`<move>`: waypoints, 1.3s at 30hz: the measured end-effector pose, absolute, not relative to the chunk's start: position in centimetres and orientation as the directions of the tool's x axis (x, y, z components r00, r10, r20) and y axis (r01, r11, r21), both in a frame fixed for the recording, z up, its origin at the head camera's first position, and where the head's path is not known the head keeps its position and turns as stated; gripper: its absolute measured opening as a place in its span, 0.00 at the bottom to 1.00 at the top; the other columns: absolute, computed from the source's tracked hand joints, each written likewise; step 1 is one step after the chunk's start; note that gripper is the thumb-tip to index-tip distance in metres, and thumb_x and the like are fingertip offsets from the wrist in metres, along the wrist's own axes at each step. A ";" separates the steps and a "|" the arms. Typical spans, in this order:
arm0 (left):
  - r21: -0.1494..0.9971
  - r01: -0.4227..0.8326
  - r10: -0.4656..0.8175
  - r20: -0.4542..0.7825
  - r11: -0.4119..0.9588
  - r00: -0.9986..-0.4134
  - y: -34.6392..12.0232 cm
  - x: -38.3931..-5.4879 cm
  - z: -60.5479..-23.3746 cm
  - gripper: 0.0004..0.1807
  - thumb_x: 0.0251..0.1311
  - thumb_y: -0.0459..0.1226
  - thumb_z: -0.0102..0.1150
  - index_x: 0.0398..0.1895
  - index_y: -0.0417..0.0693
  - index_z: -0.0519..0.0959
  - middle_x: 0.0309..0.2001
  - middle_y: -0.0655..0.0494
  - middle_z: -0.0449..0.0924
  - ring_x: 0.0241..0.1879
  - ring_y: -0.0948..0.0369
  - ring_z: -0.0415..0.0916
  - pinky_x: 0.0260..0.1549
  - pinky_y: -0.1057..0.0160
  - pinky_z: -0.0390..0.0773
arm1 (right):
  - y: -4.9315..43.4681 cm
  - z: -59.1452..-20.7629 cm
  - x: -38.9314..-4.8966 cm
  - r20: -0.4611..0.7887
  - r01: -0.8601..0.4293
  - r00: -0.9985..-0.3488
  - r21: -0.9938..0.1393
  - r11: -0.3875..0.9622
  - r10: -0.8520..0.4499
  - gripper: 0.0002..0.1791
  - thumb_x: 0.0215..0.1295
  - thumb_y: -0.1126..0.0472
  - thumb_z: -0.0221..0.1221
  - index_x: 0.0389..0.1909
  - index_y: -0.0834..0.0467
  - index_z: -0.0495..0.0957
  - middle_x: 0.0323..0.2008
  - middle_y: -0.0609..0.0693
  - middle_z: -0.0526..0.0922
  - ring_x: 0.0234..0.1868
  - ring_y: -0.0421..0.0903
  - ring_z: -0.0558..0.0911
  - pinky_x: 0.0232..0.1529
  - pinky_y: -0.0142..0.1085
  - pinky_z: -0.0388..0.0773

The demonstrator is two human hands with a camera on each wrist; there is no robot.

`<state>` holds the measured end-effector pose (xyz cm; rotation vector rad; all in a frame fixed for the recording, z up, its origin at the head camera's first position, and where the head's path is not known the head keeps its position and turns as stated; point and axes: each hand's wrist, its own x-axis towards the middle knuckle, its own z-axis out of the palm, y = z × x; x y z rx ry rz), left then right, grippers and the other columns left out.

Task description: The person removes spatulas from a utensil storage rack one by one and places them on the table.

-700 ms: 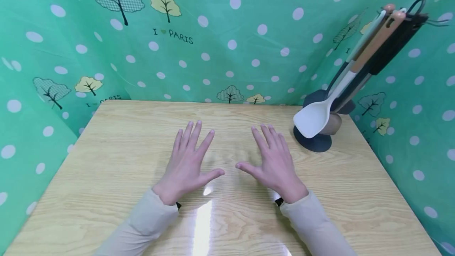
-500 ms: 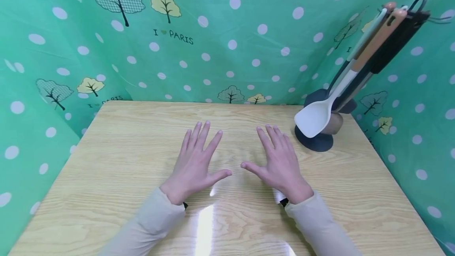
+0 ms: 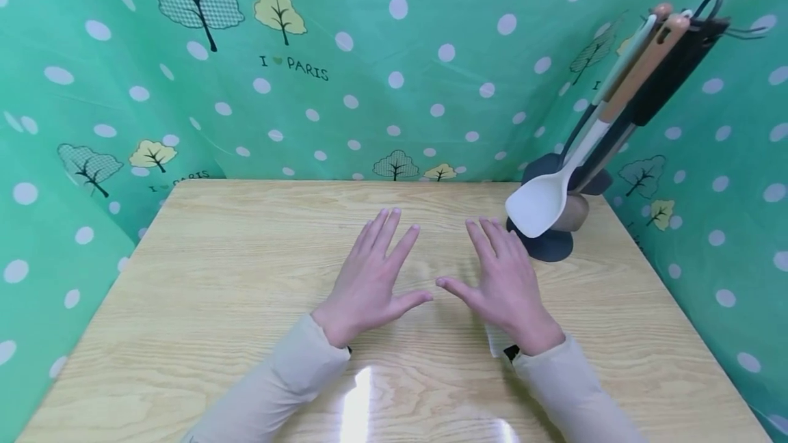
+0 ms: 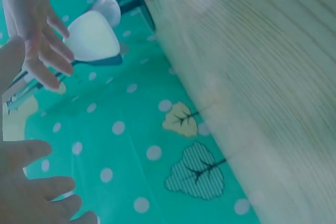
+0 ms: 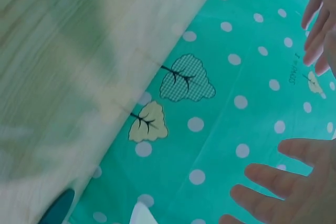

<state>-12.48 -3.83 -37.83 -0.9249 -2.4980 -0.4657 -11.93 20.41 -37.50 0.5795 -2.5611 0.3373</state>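
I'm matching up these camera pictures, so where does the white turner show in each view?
Head: the white turner is right of centre, handle slanting toward the upper right.
Left wrist: upper left, broad white end showing.
Right wrist: only a white tip at the bottom edge, probably the turner's.
Shared landmark: the checked tree print by the table's back edge.

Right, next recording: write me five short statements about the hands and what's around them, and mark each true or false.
1. The left hand and the right hand both have extended fingers. True.
2. In the head view, the white-headed utensil is on the right side of the table. True.
3. The right hand grips the white-headed utensil. False: it holds nothing.
4. The table is plain black. False: it is pale with wood grain.
5. A tree-printed cloth hangs behind the table. True.
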 end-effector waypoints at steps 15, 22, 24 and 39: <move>0.167 0.743 0.581 0.523 0.649 -0.624 0.5 -13.5 -36.8 0.48 0.55 0.65 0.55 0.70 0.44 0.60 0.71 0.39 0.53 0.71 0.46 0.52 0.68 0.52 0.55 | 23.8 -35.9 -12.1 0.529 -0.423 -0.796 -0.137 0.896 -0.295 0.51 0.48 0.31 0.63 0.65 0.63 0.66 0.62 0.61 0.70 0.62 0.61 0.68 0.58 0.60 0.66; 0.159 0.777 0.594 0.557 0.609 -0.580 2.7 -14.0 -36.1 0.45 0.56 0.63 0.56 0.68 0.43 0.62 0.69 0.40 0.58 0.69 0.49 0.56 0.66 0.55 0.59 | 25.2 -35.6 -12.1 0.567 -0.422 -0.777 -0.145 0.895 -0.275 0.48 0.47 0.35 0.67 0.62 0.64 0.69 0.58 0.63 0.73 0.56 0.62 0.73 0.52 0.60 0.71; 0.162 0.783 0.599 0.557 0.600 -0.575 3.3 -14.1 -35.8 0.45 0.56 0.63 0.56 0.68 0.43 0.63 0.68 0.40 0.59 0.69 0.49 0.57 0.66 0.55 0.59 | 25.8 -35.4 -12.0 0.573 -0.417 -0.777 -0.157 0.895 -0.261 0.47 0.47 0.39 0.69 0.62 0.65 0.68 0.57 0.63 0.73 0.55 0.62 0.73 0.51 0.60 0.72; 0.215 0.830 0.588 0.616 0.514 -0.524 8.0 -15.4 -33.9 0.38 0.59 0.57 0.58 0.65 0.42 0.66 0.63 0.47 0.69 0.65 0.55 0.64 0.67 0.64 0.56 | 30.8 -33.7 -12.8 0.635 -0.360 -0.754 -0.186 0.914 -0.168 0.31 0.53 0.57 0.66 0.57 0.66 0.71 0.50 0.63 0.76 0.47 0.59 0.75 0.32 0.58 0.75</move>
